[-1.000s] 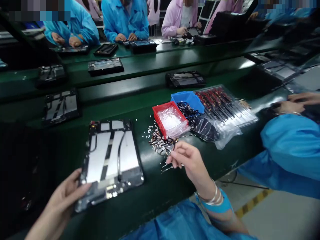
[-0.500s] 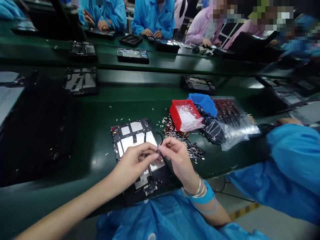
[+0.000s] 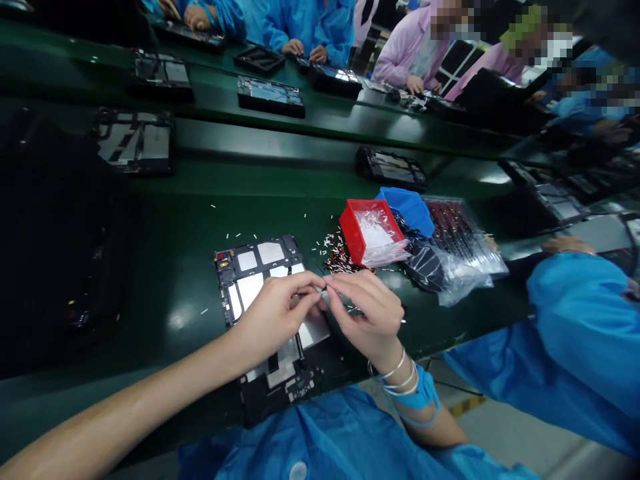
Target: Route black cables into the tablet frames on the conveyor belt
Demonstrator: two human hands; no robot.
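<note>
An opened tablet frame (image 3: 250, 280) with silver panels lies on the green bench in front of me. My left hand (image 3: 273, 313) and my right hand (image 3: 370, 313) meet above its right side, fingertips pinched together on a small thin part (image 3: 323, 293) that I cannot make out well. Both hands have their fingers closed. A heap of small dark wire parts (image 3: 340, 261) lies just behind my right hand.
A red bin (image 3: 353, 233) with a clear bag, a blue bin (image 3: 407, 207) and bagged red-black parts (image 3: 465, 233) sit to the right. More tablet frames (image 3: 135, 141) lie on the belt. A blue-sleeved co-worker (image 3: 575, 320) stands at right; others work across the line.
My left hand left the frame's corner and met my right hand, which came back from the wire heap. In the last half second both hands drew slightly closer and lower over the frame.
</note>
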